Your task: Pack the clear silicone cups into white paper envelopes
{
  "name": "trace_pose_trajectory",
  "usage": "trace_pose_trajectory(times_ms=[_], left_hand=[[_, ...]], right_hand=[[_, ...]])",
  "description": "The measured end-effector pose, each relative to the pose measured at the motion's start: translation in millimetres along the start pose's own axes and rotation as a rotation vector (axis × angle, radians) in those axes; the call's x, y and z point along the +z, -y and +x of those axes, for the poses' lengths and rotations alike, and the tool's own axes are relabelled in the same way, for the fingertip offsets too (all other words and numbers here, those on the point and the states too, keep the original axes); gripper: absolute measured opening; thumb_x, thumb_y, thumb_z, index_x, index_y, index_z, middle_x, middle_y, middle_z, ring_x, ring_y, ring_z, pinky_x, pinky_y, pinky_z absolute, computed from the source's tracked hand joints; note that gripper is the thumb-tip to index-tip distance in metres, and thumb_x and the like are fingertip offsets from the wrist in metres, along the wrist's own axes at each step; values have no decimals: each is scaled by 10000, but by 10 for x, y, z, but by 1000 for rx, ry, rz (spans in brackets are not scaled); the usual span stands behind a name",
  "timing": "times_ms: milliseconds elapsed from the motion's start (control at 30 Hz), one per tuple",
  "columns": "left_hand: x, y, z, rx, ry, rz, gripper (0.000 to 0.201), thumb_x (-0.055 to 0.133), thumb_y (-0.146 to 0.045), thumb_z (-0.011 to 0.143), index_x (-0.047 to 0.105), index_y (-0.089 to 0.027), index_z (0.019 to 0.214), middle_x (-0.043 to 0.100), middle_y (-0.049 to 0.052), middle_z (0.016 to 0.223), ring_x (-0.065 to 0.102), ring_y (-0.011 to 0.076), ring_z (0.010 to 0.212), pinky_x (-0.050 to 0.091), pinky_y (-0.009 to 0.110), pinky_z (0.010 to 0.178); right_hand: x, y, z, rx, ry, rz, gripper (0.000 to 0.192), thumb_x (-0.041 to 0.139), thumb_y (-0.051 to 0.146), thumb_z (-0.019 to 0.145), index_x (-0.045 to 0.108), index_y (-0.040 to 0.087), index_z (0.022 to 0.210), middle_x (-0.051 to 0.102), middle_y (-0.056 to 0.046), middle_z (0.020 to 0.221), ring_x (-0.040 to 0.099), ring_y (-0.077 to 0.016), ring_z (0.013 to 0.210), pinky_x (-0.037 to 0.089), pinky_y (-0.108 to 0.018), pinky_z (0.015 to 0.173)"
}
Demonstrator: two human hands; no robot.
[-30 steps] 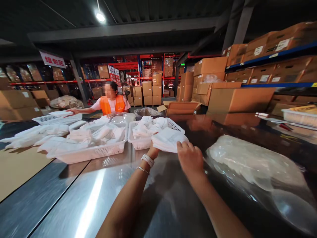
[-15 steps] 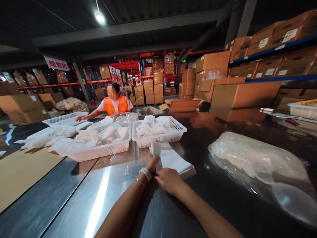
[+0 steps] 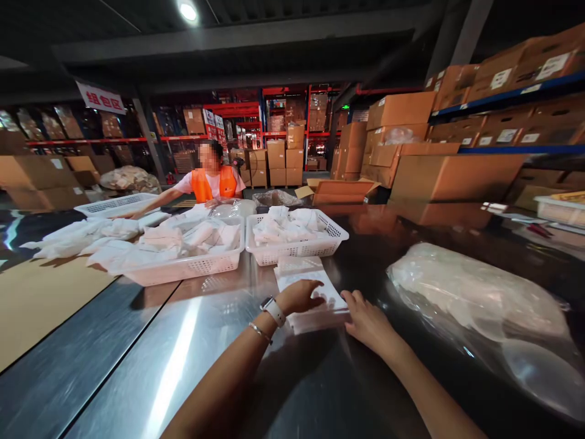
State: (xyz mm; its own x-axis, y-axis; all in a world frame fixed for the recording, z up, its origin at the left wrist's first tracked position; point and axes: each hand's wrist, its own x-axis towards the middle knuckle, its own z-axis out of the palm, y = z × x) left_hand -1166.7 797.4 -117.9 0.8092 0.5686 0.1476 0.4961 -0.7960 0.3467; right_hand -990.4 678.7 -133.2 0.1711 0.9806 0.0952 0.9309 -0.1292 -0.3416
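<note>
A stack of flat white sheets (image 3: 299, 268), paper or thin bags, lies on the dark metal table in front of me. My left hand (image 3: 299, 297) reaches over the top of the stack, fingers spread and apart, with nothing visible in them. At the stack's right edge is my right hand (image 3: 368, 323); its fingertips touch the corner, and thumb and forefinger are apart. Just beyond the stack stands a white perforated basket (image 3: 304, 251) holding crumpled white packets (image 3: 287, 225). To its left, a second white basket (image 3: 196, 268) is heaped with similar packets.
A large clear plastic bag with pale contents (image 3: 475, 299) lies to the right. Flat cardboard (image 3: 41, 305) covers the table's left part. Across the table, a person in an orange vest (image 3: 212, 183) reaches toward another basket (image 3: 116, 206). Cartons (image 3: 452, 177) stand behind.
My hands have come apart and moved right over the stack. The folded white piece between them before is no longer in them. The co-worker's arm has reached slightly lower.
</note>
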Motion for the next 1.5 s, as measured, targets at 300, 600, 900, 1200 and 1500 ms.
trace_pose_trajectory(times_ms=[300, 600, 900, 1200, 1500], left_hand=[[66, -130, -31, 24, 62, 96, 285, 506, -204, 870, 688, -204, 1090, 734, 58, 993, 676, 219, 912, 511, 305, 805], [87, -147, -41, -2, 75, 158, 353, 672, -496, 787, 733, -204, 978, 734, 87, 918, 677, 261, 880, 507, 322, 771], [110, -251, -88, -16, 63, 237, 280, 602, -421, 847, 733, -207, 972, 723, 88, 910, 676, 248, 867, 506, 325, 761], [118, -378, -116, -8, 90, 321, 214, 572, -204, 812, 715, -138, 956, 709, 141, 935, 674, 275, 895, 529, 354, 760], [198, -400, -118, 1, 65, 323, 244, 473, -96, 846, 687, -104, 963, 691, 165, 900, 672, 288, 879, 512, 368, 746]], right_hand=[[29, -136, 188, 198, 83, 421, 310, 491, 168, 843, 522, 112, 1146, 595, 26, 678, 590, -117, 630, 416, -195, 576], [44, -137, 86, 248, 293, 366, 176, 526, 6, 616, 634, 139, 657, 550, 38, 455, 508, -88, 457, 308, -167, 427], [-1, -95, 72, 257, 326, 347, 185, 505, -7, 657, 615, 142, 650, 533, 42, 453, 514, -84, 465, 323, -166, 446], [36, -185, 95, 294, 263, 364, 198, 572, 29, 708, 523, 167, 841, 505, 84, 465, 488, -96, 403, 300, -178, 390], [63, -118, 118, 391, 202, 510, 321, 640, 189, 795, 465, 162, 1062, 538, 80, 518, 504, -103, 409, 356, -184, 390]])
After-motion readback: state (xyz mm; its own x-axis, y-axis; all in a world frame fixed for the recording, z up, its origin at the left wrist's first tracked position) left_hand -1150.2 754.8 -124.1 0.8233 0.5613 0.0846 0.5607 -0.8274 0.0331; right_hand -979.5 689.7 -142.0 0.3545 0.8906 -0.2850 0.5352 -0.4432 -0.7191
